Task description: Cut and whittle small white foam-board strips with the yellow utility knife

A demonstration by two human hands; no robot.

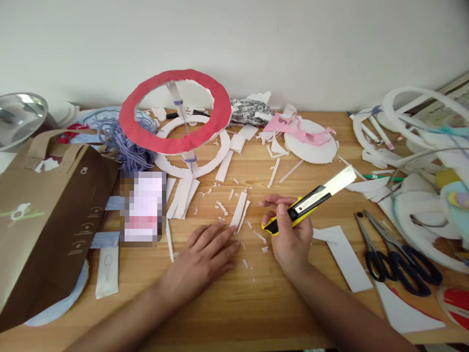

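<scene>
My right hand (293, 232) is closed around a yellow and black utility knife (311, 203), its wide blade extended up and to the right, off the table. My left hand (207, 252) lies flat on the wood with fingers stretched out, fingertips at the lower end of a narrow white strip (240, 210). Small white scraps (260, 237) are scattered between the two hands. Beyond my left hand, a red ring (222, 107) stands raised above a white ring (222, 154), joined to it by white uprights with blue yarn tied on.
A brown paper bag (54, 234) and blue yarn (128, 142) occupy the left, near a metal bowl (24, 117). Two pairs of scissors (410, 259) lie at right beside a white offcut (350, 261). Pink paper (293, 129) rests on a white disc (311, 151). White rings (390, 105) crowd the far right.
</scene>
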